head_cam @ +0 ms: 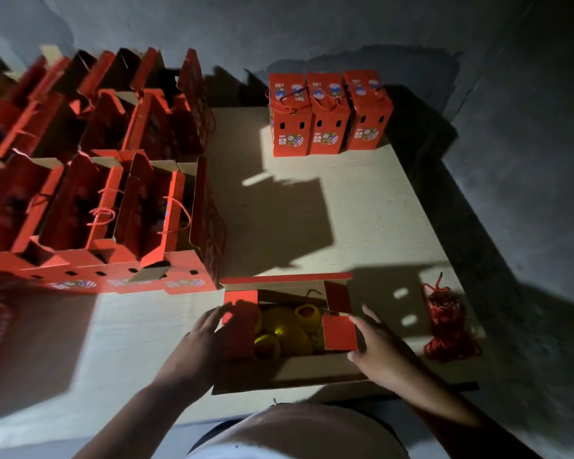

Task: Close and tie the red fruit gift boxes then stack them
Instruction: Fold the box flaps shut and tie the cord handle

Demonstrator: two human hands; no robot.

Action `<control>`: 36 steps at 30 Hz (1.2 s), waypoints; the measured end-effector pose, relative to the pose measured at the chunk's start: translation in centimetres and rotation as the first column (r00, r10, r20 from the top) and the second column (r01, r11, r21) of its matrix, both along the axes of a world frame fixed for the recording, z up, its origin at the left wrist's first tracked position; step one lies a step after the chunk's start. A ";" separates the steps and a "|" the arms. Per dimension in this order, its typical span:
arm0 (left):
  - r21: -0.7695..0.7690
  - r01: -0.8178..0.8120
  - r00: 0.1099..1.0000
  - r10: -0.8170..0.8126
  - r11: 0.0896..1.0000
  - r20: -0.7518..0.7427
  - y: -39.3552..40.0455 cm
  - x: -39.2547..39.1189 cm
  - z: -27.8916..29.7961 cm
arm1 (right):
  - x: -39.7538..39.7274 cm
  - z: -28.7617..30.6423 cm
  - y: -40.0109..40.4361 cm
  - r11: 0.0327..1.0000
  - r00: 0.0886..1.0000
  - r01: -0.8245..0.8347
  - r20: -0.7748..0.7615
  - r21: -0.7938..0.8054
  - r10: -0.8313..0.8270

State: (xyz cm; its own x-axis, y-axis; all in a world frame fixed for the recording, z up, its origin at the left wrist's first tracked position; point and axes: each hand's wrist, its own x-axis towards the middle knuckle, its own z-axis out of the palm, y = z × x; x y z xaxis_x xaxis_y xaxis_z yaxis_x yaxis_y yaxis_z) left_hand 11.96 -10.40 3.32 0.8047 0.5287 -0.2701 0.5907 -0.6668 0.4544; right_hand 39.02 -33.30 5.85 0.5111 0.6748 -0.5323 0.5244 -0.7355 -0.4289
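While hands [209,339] fold flaps, cardboard box [312,369]

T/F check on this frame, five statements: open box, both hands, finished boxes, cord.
1. The open box in front of the person holds yellow-netted fruit. True.
2. Its flaps are fully shut. False: the left flap and right flap are only partly folded in, and the fruit still shows.
3. Three closed boxes stand side by side at the far end of the table. True.
4. The left hand holds the red cord bundle. False: the bundle lies on the table right of the box; the left hand is on the left flap.
5. The right hand hangs off the table. False: its fingers touch the right flap.
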 end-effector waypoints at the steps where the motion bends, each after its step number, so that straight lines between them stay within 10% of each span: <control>1: 0.014 0.059 0.998 -0.058 0.998 -0.037 0.1 -0.6 -0.1 | 0.3 -0.3 -0.1 0.994 0.994 -0.102 0.048 0.026 0.101; 5: 0.100 0.278 0.955 -0.264 0.955 -0.131 0.8 -2.7 -1.0 | 2.2 -2.0 0.1 0.904 0.909 -0.416 0.064 0.095 0.412; 12: -0.087 0.134 0.990 -0.138 0.987 -0.034 1.1 -3.2 -1.3 | 4.9 -4.4 -1.0 0.777 0.776 -0.628 0.095 0.041 0.623; 16: -0.124 0.063 0.978 -0.036 0.990 0.206 1.1 -2.3 -1.5 | 4.2 -4.7 -1.6 0.921 0.967 -0.223 -0.048 0.318 0.250; 20: -0.139 -0.190 0.934 0.222 0.972 0.279 0.7 -0.5 -2.0 | 2.3 -5.5 -0.8 0.863 0.978 0.201 -0.144 0.463 -0.150; 26: 0.162 0.074 0.989 -0.093 0.984 0.115 0.4 0.7 -2.0 | 1.3 -5.9 0.4 0.858 0.947 -0.199 0.317 0.474 0.044; 36: 0.215 0.146 0.984 -0.163 0.966 0.066 -0.3 1.4 -1.6 | 1.7 -6.9 0.7 0.879 0.871 -0.419 0.373 0.228 0.318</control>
State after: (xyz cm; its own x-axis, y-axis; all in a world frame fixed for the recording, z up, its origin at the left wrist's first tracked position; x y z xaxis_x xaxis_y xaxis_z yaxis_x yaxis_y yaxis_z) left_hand 13.34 -10.73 1.77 0.8958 0.4338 -0.0965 0.4394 -0.8323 0.3380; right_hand 40.71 -32.57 -1.05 0.2988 0.9449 -0.1340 0.8745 -0.3273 -0.3579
